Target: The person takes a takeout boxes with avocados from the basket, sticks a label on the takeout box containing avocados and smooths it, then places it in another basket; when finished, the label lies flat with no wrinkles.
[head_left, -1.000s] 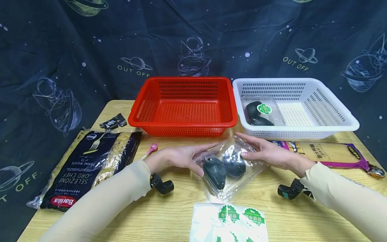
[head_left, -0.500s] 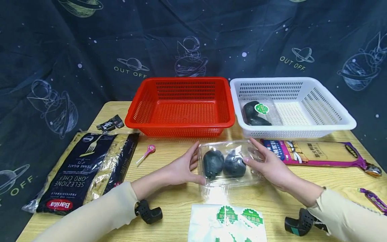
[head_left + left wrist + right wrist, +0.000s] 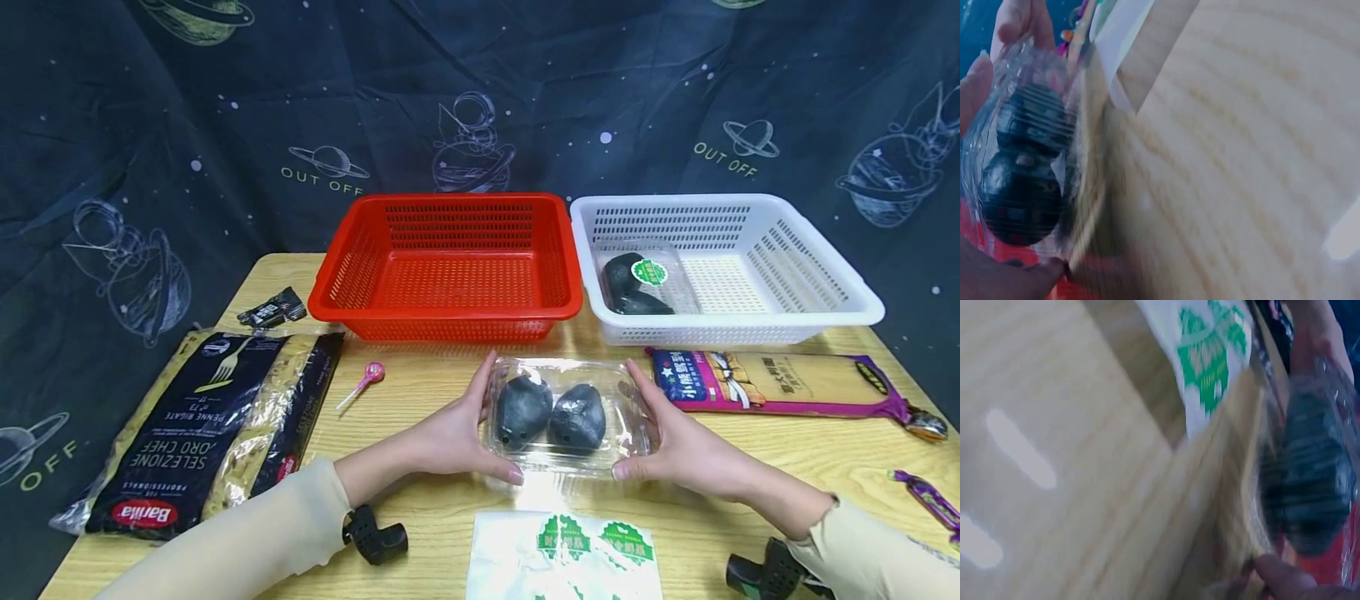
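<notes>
Both hands hold a clear plastic box (image 3: 617,408) by its two short ends, low over the table with its long side across the head view. Two dark, pear-shaped fruits that look like avocados (image 3: 578,419) lie in its left and middle part. The left hand (image 3: 453,435) grips the left end, thumb along the near edge and fingers behind. At the right end the right hand (image 3: 671,442) grips it the same way. Ridged clear plastic wraps the dark fruits (image 3: 1022,187) in the left wrist view. A sheet of green-and-white stickers (image 3: 562,554) lies just in front.
Behind stand a red basket (image 3: 450,314) and a white basket (image 3: 738,319); the white one holds a similar stickered box (image 3: 678,287). A penne bag (image 3: 202,433), black packet (image 3: 273,308) and lollipop (image 3: 363,386) lie left, a long pasta pack (image 3: 795,382) and purple-wrapped candy (image 3: 930,504) right.
The box has turned from a slanted, tilted pose to lie straight across. The right thumb has moved from its top to the near edge, and both hands now flank its ends.
</notes>
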A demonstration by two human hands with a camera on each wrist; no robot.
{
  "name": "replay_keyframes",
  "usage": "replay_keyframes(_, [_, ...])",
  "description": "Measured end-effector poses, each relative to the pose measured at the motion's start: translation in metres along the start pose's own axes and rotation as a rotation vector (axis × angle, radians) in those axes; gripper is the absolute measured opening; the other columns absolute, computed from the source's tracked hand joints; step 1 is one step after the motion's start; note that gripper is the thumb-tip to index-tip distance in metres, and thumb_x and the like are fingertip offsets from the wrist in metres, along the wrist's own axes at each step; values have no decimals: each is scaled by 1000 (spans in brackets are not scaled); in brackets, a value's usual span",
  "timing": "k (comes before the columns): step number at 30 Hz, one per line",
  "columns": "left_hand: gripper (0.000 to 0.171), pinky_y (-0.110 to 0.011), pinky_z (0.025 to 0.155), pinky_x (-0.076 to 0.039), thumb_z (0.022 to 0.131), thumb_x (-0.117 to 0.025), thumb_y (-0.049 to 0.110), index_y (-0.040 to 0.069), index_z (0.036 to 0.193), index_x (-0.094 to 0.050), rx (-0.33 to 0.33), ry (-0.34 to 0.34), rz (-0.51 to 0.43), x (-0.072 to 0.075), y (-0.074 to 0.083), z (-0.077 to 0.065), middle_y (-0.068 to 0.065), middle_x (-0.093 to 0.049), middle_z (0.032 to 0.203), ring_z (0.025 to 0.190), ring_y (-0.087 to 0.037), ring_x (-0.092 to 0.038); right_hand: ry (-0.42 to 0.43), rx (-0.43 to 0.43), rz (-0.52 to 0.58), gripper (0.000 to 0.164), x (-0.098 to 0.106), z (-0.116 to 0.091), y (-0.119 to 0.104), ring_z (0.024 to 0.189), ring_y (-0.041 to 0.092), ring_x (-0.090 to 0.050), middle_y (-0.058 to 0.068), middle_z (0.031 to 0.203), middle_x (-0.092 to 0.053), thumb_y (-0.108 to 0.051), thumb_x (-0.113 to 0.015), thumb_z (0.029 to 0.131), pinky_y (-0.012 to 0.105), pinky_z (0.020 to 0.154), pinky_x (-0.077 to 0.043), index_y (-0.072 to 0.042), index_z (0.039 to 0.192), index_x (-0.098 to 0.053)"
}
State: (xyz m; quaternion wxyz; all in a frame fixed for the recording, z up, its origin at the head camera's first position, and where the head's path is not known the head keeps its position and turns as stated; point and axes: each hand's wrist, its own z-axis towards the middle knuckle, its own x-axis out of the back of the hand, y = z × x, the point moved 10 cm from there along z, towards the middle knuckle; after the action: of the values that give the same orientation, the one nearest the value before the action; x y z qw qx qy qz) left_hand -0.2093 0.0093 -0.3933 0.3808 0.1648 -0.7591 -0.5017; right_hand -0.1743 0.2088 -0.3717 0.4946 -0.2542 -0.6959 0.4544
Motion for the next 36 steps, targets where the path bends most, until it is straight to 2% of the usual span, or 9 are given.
replay_keyframes(3, [146, -40, 108, -31, 59, -91, 36, 37, 145, 26, 21, 17, 28, -3, 1, -3, -9, 4, 159, 139, -36, -24, -28, 15, -17, 126, 1, -1, 0, 137, 49, -17, 28, 155, -6, -27, -84, 70, 50, 103, -29, -15, 153, 10])
replay_keyframes(7, [143, -48, 108, -29, 60, -89, 44, 37, 145, 26, 8, 67, 159, -1, 8, -5, -9, 8, 159, 140, -36, -21, -54, 12, 16, 125, 1, -1, 1, 136, 48, -21, 29, 154, -10, -26, -84, 71, 48, 103, -29, -16, 153, 9])
replay_keyframes(9, [139, -51, 109, -25, 62, -84, 53, 31, 147, 24, -47, 97, 284, 2, 16, -5, -7, 12, 159, 143, -33, -14, -58, 15, 19, 124, 1, -1, 0, 136, 48, -21, 29, 154, -10, -26, -83, 72, 46, 104, -29, -16, 153, 9])
replay_keyframes(13, [131, -51, 112, -18, 67, -66, 75, 16, 151, 16, -190, 131, 628, 1, 35, -2, -5, 17, 159, 146, -27, 2, -51, 21, -13, 124, 3, -2, -1, 136, 49, -21, 28, 155, -5, -28, -83, 72, 48, 103, -30, -17, 153, 10])
replay_keyframes(16, [131, -49, 114, -15, 67, -54, 84, 7, 151, 11, -237, 124, 785, -4, 42, 0, -9, 11, 159, 146, -26, 5, -34, 24, -85, 125, 5, -3, -1, 137, 49, -18, 26, 156, -1, -34, -83, 71, 53, 102, -32, -18, 153, 11])
replay_keyframes(22, [134, -42, 114, -17, 64, -55, 86, 2, 152, 2, -199, 123, 817, -3, 42, 5, -17, -3, 159, 146, -26, -3, -7, 144, -415, 126, 6, 0, -18, 141, 46, -6, 18, 158, 5, -51, -80, 68, 64, 104, -22, -15, 154, 5])
replay_keyframes(27, [134, -40, 114, -17, 64, -58, 84, 1, 152, -1, -197, 129, 811, -2, 42, 4, -17, -6, 158, 146, -27, -7, 6, 271, -727, 123, -5, 8, -37, 145, 37, 0, 16, 159, -1, -62, -74, 68, 57, 110, -16, -3, 152, -6])
replay_keyframes(30, [134, -40, 114, -17, 63, -59, 84, 1, 152, -1, -201, 134, 809, -2, 42, 4, -18, -7, 158, 145, -28, -8, 15, 307, -796, 121, -10, 12, -42, 145, 35, -1, 17, 158, -4, -65, -71, 70, 55, 111, -17, 1, 151, -10])
replay_keyframes(36, [134, -42, 114, -18, 64, -58, 83, 1, 152, 1, -223, 145, 810, -1, 42, 3, -20, -6, 158, 145, -29, -7, 22, 342, -823, 120, -13, 14, -46, 144, 36, -7, 18, 158, -8, -66, -71, 70, 57, 110, -19, 2, 151, -14])
